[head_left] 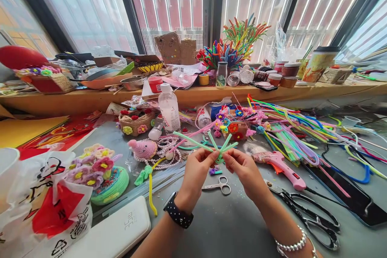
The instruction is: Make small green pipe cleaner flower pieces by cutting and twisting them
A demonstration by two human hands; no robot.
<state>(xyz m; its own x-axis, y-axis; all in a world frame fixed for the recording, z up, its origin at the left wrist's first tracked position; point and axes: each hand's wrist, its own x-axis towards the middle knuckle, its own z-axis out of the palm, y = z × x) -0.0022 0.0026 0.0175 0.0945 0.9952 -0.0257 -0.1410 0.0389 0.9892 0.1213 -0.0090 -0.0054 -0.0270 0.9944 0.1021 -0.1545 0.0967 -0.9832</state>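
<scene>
Several light green pipe cleaners (223, 143) are joined in a bundle, their ends fanning upward above my fingertips. My left hand (200, 168) pinches the bundle from the left, thumb and fingers pressed together. From the right, my right hand (243, 170) grips the same bundle near its twisted lower part. Both hands hold it above the grey table, close to each other. Just below lie small silver scissors (218, 186) and a short purple and teal piece (215, 171). The fingers partly hide where the stems meet.
To the right are a pink glue gun (282, 166), large black-handled scissors (311, 213) and a heap of coloured pipe cleaners (302, 123). A clear bottle (169, 107) stands behind my hands. Left are a crocheted flower piece (110, 185), a white case (117, 229) and a plastic bag (45, 209).
</scene>
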